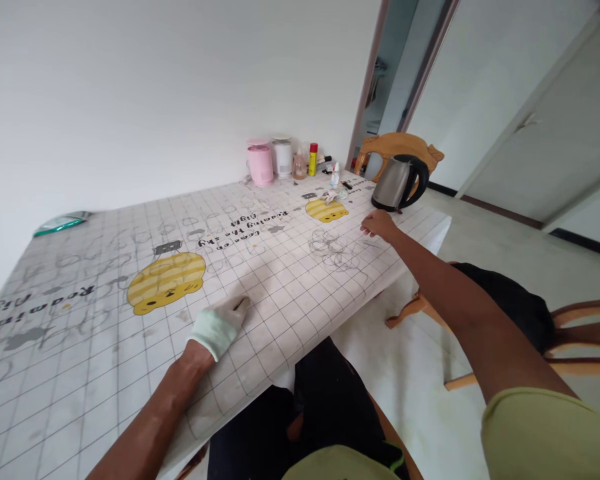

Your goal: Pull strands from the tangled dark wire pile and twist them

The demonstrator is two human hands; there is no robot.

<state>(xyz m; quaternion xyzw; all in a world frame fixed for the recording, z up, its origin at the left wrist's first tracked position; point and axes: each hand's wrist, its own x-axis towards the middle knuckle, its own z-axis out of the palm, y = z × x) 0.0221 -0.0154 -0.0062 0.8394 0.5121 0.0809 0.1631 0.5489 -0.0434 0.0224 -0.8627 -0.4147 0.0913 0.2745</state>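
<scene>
My left hand [223, 323] wears a white glove with a pale green cuff and rests on the checked tablecloth [280, 293] near its front edge. Its fingers are curled together; what they hold, if anything, is hidden. Bare and closed, my right hand [377, 225] is over the right part of the cloth, just below the steel kettle [391, 185]. Nothing can be made out in its fingers. Loose grey scribble-like lines [333, 250] show on the cloth to the left of my right hand.
Along the wall stand a pink canister [260, 164], a white canister [283, 157] and a yellow can with a red cap [313, 160]. A small white bottle [335, 175] is nearer. One wooden chair [403, 143] is behind the kettle, another [587, 330] at the right.
</scene>
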